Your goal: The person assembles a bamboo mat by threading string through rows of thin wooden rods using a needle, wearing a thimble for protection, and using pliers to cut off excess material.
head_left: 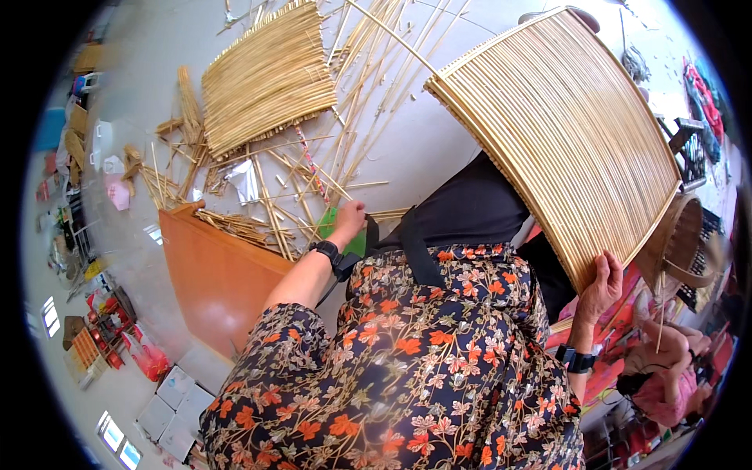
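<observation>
A large panel of straw-coloured reed stalks (pixel 564 133), laid side by side and bound at the edges, rests tilted across my right leg. At its near lower corner my right hand (pixel 601 283) grips the edge, thumb and fingers closed around it. My left hand (pixel 349 219) is low beside my left thigh, fingers closed at the end of a thin reed stalk (pixel 327 180). A green flat piece (pixel 335 229) lies just under that hand. One long stalk (pixel 395 37) sticks out from the panel's far left corner.
A second reed panel (pixel 270 78) lies on the floor at the far left, among scattered loose stalks (pixel 376 86). An orange-brown wooden board (pixel 223 274) stands left of me. To the right are a brown basket (pixel 681 243) and a person in pink (pixel 666 368).
</observation>
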### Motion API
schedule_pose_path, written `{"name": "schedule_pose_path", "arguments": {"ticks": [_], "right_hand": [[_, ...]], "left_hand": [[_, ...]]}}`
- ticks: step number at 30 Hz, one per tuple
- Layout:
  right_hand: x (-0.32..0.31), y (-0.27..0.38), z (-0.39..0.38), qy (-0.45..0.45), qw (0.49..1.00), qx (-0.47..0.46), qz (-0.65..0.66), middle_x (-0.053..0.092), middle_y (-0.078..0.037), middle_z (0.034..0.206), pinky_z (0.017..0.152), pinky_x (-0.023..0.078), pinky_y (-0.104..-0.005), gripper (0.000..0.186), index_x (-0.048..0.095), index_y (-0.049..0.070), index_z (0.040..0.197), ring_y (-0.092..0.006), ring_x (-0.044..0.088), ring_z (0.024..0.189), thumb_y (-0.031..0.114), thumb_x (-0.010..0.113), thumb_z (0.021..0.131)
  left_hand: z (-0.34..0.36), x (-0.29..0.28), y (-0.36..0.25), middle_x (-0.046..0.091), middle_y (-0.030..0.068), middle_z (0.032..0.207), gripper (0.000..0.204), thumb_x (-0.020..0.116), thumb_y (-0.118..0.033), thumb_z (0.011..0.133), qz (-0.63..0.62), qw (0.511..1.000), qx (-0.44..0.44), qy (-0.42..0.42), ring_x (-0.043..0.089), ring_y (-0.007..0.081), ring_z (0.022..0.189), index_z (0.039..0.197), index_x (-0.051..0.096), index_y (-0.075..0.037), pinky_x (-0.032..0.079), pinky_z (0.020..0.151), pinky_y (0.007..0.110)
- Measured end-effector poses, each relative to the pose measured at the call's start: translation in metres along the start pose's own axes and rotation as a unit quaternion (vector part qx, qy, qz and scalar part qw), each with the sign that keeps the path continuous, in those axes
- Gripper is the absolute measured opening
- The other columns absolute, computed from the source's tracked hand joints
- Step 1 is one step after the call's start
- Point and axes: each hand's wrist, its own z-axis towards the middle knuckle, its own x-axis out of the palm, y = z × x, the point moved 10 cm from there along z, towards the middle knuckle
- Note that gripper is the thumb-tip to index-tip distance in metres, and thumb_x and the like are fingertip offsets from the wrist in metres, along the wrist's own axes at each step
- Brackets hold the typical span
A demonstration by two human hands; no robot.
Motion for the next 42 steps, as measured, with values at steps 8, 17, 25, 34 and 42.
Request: {"name": "schedule_pose_path", "arguments": {"ticks": [8,17,25,34,42], "right_hand": [[-0.033,-0.005,-0.015,-0.03,0.996,0.015,0.088,0.07,-0.004,0.103,0.086,0.055,-0.0244,0.015,0.068,0.0,0.114,-0.013,0.067,0.091,0.005,0.066,0.1],[-0.029,0.03,-0.012,-0.072,0.991,0.047,0.099,0.067,-0.002,0.099,0.083,0.054,-0.0229,0.011,0.071,-0.002,0.107,-0.0097,0.064,0.089,-0.001,0.069,0.095],[-0.019,0.047,-0.024,-0.068,0.992,0.044,0.096,0.062,-0.002,0.097,0.085,0.05,-0.0235,0.01,0.071,-0.001,0.103,-0.01,0.061,0.092,-0.005,0.068,0.094],[-0.036,0.026,-0.059,-0.13,0.988,0.0,0.078,0.064,-0.005,0.102,0.083,0.055,-0.026,0.01,0.068,-0.002,0.104,-0.0137,0.064,0.09,-0.005,0.063,0.095],[-0.087,-0.006,-0.078,-0.196,0.978,0.039,0.062,0.066,-0.005,0.111,0.087,0.057,-0.0282,0.013,0.067,0.003,0.114,-0.0139,0.066,0.094,0.005,0.064,0.101]], "left_hand": [[-0.037,0.006,-0.195,0.06,0.0182,0.132,0.052,0.074,-0.017,0.083,0.197,0.868,0.45,0.072,0.059,0.0332,0.121,0.134,0.062,-0.015,0.051,0.099,0.043],[-0.018,0.121,-0.28,0.052,0.0146,0.145,0.054,0.064,-0.021,0.091,0.081,0.777,0.499,0.375,0.048,0.0306,0.135,0.144,0.054,-0.012,0.039,0.112,0.047],[-0.02,0.163,-0.317,0.044,0.0108,0.154,0.052,0.056,-0.025,0.096,0.223,0.665,0.624,0.345,0.04,0.0281,0.143,0.147,0.052,-0.014,0.034,0.116,0.051],[-0.022,0.116,-0.217,0.035,0.0066,0.164,0.051,0.048,-0.029,0.101,0.411,0.616,0.623,0.253,0.031,0.0252,0.152,0.15,0.05,-0.015,0.027,0.121,0.055],[-0.006,0.072,-0.167,0.033,0.0104,0.165,0.058,0.062,-0.024,0.092,0.52,0.662,0.465,0.273,0.026,0.0305,0.155,0.148,0.052,-0.014,0.029,0.119,0.059]]}}
